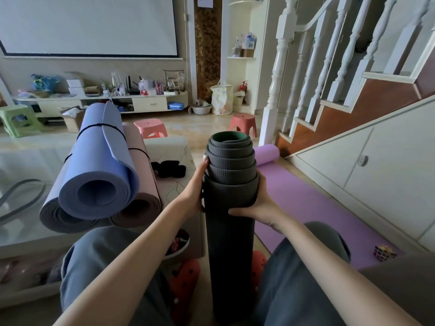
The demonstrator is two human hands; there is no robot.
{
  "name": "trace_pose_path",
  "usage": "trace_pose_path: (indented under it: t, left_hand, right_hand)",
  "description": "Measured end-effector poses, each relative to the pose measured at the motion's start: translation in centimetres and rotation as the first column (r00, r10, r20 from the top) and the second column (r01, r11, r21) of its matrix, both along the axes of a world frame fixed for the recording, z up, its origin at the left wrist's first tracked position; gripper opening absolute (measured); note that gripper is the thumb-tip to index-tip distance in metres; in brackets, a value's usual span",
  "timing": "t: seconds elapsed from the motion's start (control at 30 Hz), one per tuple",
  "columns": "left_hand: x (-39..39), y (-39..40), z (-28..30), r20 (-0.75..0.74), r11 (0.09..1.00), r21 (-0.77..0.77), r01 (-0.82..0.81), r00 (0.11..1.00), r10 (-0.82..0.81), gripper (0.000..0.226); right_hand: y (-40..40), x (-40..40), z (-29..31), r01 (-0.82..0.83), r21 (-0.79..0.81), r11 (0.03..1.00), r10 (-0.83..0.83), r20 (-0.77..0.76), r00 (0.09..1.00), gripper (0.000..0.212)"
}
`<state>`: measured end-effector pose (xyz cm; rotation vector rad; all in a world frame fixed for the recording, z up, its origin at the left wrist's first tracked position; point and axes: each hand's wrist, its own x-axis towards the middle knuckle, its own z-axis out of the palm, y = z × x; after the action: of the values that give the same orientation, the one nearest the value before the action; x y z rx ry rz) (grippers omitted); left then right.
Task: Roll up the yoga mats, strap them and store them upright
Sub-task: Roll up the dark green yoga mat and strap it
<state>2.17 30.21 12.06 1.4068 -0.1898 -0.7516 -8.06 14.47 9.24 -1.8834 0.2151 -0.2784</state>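
A dark grey rolled mat point(230, 243) stands upright between my knees, its inner layers telescoping out at the top. My left hand point(196, 187) grips its left side near the top. My right hand point(256, 203) wraps round its right side, thumb across the front. No strap is on it. On the low table lie a blue rolled mat point(98, 165) and a pink rolled mat point(141, 175), each with a thin black strap, and a grey roll under them. A purple mat point(306, 203) lies partly unrolled on the floor at the right. Loose black straps point(168, 169) sit on the table.
The low white table point(28, 236) fills the left. A staircase with white balusters point(306, 85) and cabinet panels runs along the right. A puzzle cube point(384, 252) lies on the purple mat. Pink stools point(242, 124) and a green stool point(20, 120) stand on the far floor.
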Motion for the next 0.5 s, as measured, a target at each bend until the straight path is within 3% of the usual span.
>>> trace_pose_path:
  t: [0.13, 0.23, 0.3, 0.4, 0.47, 0.5]
  left_hand:
    - [0.0, -0.2, 0.2, -0.005, 0.999, 0.021, -0.047, 0.999, 0.047, 0.091]
    - [0.3, -0.2, 0.7, -0.023, 0.997, 0.028, -0.073, 0.997, 0.074, 0.084]
    - [0.3, -0.4, 1.1, -0.002, 0.997, 0.027, -0.071, 0.997, 0.071, 0.074]
    - [0.3, -0.6, 1.3, 0.030, 0.998, 0.046, -0.036, 0.999, 0.035, 0.073]
    - [0.4, -0.7, 1.3, 0.045, 0.998, 0.057, -0.012, 0.999, 0.010, 0.077]
    - [0.4, -0.7, 1.4, 0.047, 0.997, 0.071, -0.006, 0.999, 0.002, 0.081]
  right_hand:
    - [-0.2, -0.4, 1.6, -0.061, 0.291, 0.955, 0.080, -0.057, 0.995, 0.100]
    - [-0.3, 0.7, 3.5, -0.023, 0.265, 0.964, 0.034, -0.040, 0.999, 0.090]
    - [0.2, 2.0, 5.9, 0.005, 0.149, 0.989, -0.025, 0.134, 0.991, 0.074]
    - [1.1, 4.1, 11.6, 0.090, -0.193, 0.977, -0.026, 0.313, 0.949, 0.051]
    - [1.6, 5.7, 14.7, 0.114, -0.484, 0.868, 0.023, 0.267, 0.963, 0.054]
    - [1.6, 7.0, 15.1, 0.094, -0.632, 0.769, 0.008, 0.157, 0.988, 0.055]
